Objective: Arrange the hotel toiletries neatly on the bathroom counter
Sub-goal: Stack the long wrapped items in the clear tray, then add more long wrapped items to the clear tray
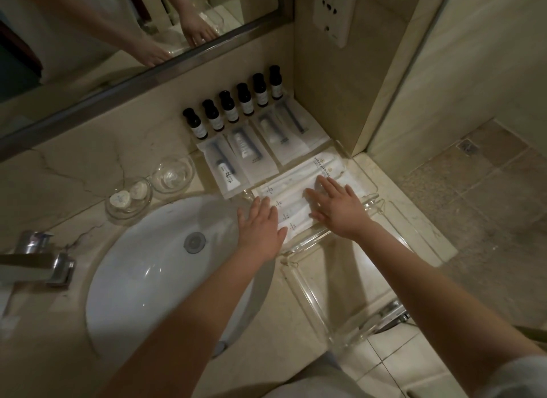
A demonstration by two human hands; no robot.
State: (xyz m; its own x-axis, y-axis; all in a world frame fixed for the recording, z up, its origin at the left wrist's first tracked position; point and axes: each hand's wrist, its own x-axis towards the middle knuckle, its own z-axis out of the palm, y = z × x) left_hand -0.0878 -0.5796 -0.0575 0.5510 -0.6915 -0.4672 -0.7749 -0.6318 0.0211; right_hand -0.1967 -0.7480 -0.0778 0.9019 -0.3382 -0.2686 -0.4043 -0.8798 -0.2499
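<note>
Beside the white basin (165, 267) on a marble bathroom counter (74, 172), a person's left hand (260, 228) and right hand (337, 211) lie flat, fingers spread, palms down on a fan of white paper sachets (296, 190), gripping nothing and seemingly squaring the pile within a clear acrylic tray (349, 323) whose near half sits bare. Behind the sachets, touching or nearly so, three clear-fronted packs of toothbrush kits (236, 160) lie side by side, and behind those six dark-capped bottles (236, 107) stand upright in a slanting row against the splashback under the mirror (118, 42). To the left, two glass dishes (154, 187) rest close to the basin rim, one holding wrapped round soaps. Judging from this layout, the chief risk is a push too far forward: the light sachets could slide into the packs and knock the tidy rows askew, or shunt a pack into the bottles and tip one. A sideways sweep by the left hand, which overhangs the basin edge, could send a sachet into the bowl, where any damp would spoil the paper. Uneven pressure might also crease the wrappers or skid the tray toward the counter's outer edge
</note>
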